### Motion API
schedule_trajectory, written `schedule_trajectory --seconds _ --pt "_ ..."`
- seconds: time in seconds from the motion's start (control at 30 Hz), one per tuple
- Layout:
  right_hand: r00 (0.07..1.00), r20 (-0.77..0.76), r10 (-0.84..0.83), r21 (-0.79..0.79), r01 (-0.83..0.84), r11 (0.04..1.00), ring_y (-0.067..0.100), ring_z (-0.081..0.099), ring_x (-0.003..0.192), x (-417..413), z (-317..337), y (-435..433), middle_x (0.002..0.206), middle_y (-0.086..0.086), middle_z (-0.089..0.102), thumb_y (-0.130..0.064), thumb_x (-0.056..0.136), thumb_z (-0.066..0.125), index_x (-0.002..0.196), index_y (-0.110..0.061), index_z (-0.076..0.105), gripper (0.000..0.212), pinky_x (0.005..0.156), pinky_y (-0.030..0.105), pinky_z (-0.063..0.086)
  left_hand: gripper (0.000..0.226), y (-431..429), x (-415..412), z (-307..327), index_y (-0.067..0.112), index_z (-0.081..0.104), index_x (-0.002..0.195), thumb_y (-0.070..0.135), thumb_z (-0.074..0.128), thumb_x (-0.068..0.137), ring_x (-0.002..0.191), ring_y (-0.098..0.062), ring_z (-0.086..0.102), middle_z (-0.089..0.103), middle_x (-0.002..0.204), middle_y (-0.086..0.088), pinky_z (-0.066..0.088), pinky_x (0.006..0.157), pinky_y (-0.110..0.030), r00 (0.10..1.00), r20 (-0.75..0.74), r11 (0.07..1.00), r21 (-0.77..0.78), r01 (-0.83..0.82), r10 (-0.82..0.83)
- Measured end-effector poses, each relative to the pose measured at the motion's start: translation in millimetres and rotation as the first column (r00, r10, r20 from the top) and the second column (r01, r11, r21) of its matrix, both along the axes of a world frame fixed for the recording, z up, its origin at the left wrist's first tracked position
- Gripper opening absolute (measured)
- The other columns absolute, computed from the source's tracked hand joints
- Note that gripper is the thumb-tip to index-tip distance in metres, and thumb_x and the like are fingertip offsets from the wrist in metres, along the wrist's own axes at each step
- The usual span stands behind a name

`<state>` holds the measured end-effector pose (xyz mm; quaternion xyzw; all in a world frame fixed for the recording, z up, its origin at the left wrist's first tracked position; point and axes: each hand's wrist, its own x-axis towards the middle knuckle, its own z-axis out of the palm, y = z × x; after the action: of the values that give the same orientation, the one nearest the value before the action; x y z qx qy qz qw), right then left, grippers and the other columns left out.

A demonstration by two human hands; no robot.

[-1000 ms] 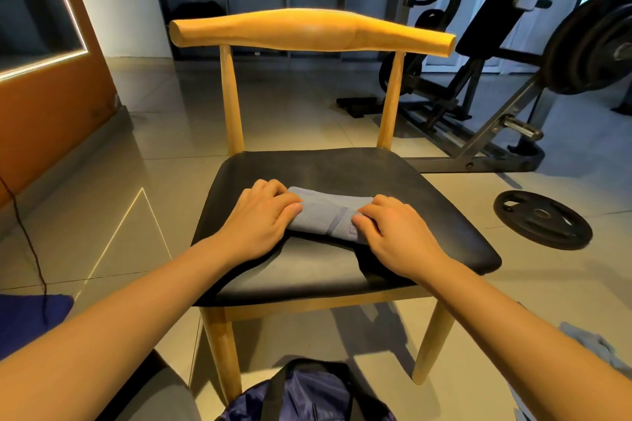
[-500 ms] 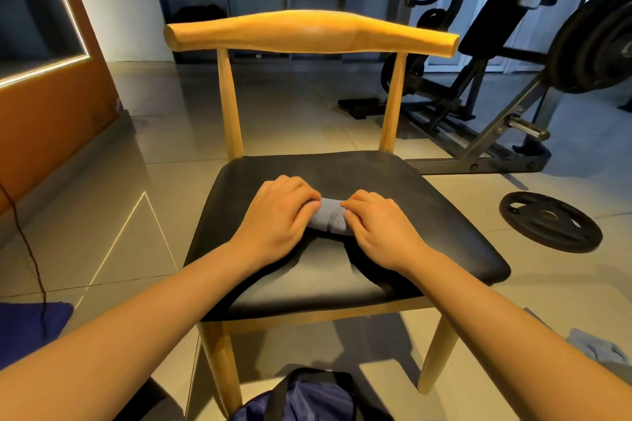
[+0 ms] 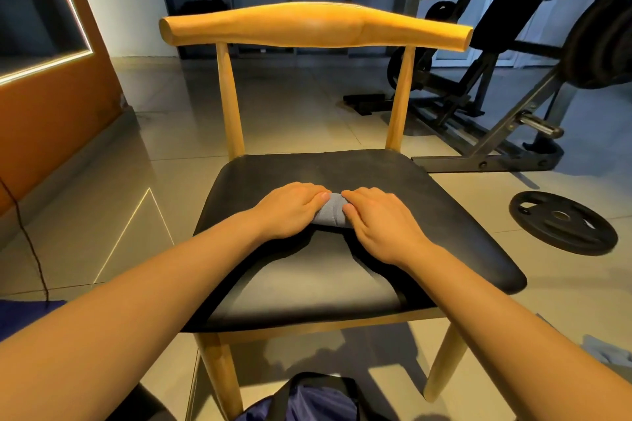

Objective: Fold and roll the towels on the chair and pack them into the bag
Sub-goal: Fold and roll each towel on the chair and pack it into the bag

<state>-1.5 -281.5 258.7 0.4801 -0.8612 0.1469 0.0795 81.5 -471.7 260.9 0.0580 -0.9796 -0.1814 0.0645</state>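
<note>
Towel, one grey roll on one chair, left hand and right hand clamped round it

towel mostly hidden under both hands; bag cut off at bottom edge, probably open.

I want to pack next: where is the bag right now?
In the head view, the bag lies on the floor at the bottom centre, on the near side of the chair.
</note>
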Motion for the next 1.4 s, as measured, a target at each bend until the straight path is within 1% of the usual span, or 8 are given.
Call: schedule_trajectory --seconds 0.2,0.47,0.6,0.77,0.93,1.13,1.23,1.4 --pt "0.985 0.170 -0.023 0.041 0.016 0.999 0.026 0.053 0.088 -16 1 -7 0.093 0.000 0.057 -0.035 0.108 0.029 0.091 -0.025 0.049 0.028 0.083 0.048 0.048 0.038 -6 -23 35 0.017 0.067 0.125 0.041 0.045 0.106 0.110 -0.019 0.057 0.064 0.124 -0.003 0.045 0.096 -0.034 0.958 0.287 0.994 0.103 -0.042 0.011" --pt "0.995 0.097 0.033 0.062 -0.039 0.997 0.024 0.052 0.109 -5 4 9 0.125 0.002 0.058 -0.035 0.110 0.033 0.141 -0.022 0.050 0.038 0.094 0.043 0.044 0.068 -21 -34 53 0.015 0.072 0.120 0.072 0.057 0.086 0.113 -0.020 0.062 0.067 0.119 -0.002 0.050 0.104 -0.038 0.826 0.561 0.989 0.085 -0.125 0.056" --pt "0.996 0.071 0.057 0.055 -0.061 0.997 0.022 0.051 0.111 0 7 15 0.128 0.001 0.056 -0.033 0.109 0.036 0.144 -0.023 0.047 0.037 0.097 0.042 0.043 0.064 -18 -24 47 0.014 0.070 0.119 0.069 0.053 0.090 0.111 -0.020 0.063 0.067 0.119 -0.005 0.051 0.100 -0.036 0.840 0.542 0.981 0.152 -0.121 0.019" --pt "0.992 0.096 0.078 -0.012 -0.077 0.997 0.020 0.050 0.113 9 10 25 0.129 0.000 0.056 -0.034 0.109 0.038 0.144 -0.024 0.047 0.037 0.099 0.040 0.044 0.061 -9 -3 47 0.012 0.069 0.096 0.070 0.052 0.089 0.081 -0.015 0.059 0.065 0.090 -0.003 0.044 0.069 -0.024 0.928 0.372 0.983 0.168 -0.074 0.006" --pt "0.959 0.250 0.132 -0.161 -0.093 0.983 0.012 0.054 0.111 24 15 45 0.123 -0.007 0.057 -0.042 0.101 0.054 0.138 -0.027 0.053 0.039 0.098 0.039 0.049 0.057 1 29 57 0.022 0.073 0.090 0.075 0.054 0.080 0.086 -0.019 0.065 0.068 0.089 -0.002 0.055 0.078 -0.038 0.985 0.140 0.983 0.169 0.076 -0.101" --pt "0.679 0.699 0.226 -0.169 -0.151 0.974 0.005 0.050 0.131 62 28 66 0.147 -0.009 0.049 -0.050 0.084 0.078 0.152 -0.029 0.036 0.083 0.106 0.030 0.046 0.039 34 66 71 0.025 0.080 0.090 0.061 0.064 0.090 0.086 -0.015 0.068 0.074 0.086 0.003 0.055 0.083 -0.043 0.961 0.126 0.951 0.224 0.213 -0.245" --pt "0.499 0.838 0.220 -0.159 -0.162 0.974 0.011 0.068 0.110 85 28 75 0.127 -0.003 0.064 -0.038 0.082 0.083 0.139 -0.026 0.048 0.068 0.094 0.034 0.057 0.040 59 82 73 0.022 0.080 0.087 0.059 0.065 0.086 0.082 -0.013 0.068 0.074 0.083 0.004 0.055 0.078 -0.038 0.956 0.118 0.946 0.219 0.240 -0.270" --pt "0.390 0.886 0.251 -0.206 -0.153 0.966 0.025 0.071 0.106 118 15 97 0.119 0.007 0.069 -0.035 0.083 0.083 0.132 -0.026 0.057 0.056 0.097 0.045 0.057 0.041 85 106 61 0.021 0.079 0.083 0.060 0.067 0.088 0.080 -0.020 0.069 0.074 0.080 -0.001 0.056 0.075 -0.045 0.953 0.090 0.935 0.235 0.264 -0.291"
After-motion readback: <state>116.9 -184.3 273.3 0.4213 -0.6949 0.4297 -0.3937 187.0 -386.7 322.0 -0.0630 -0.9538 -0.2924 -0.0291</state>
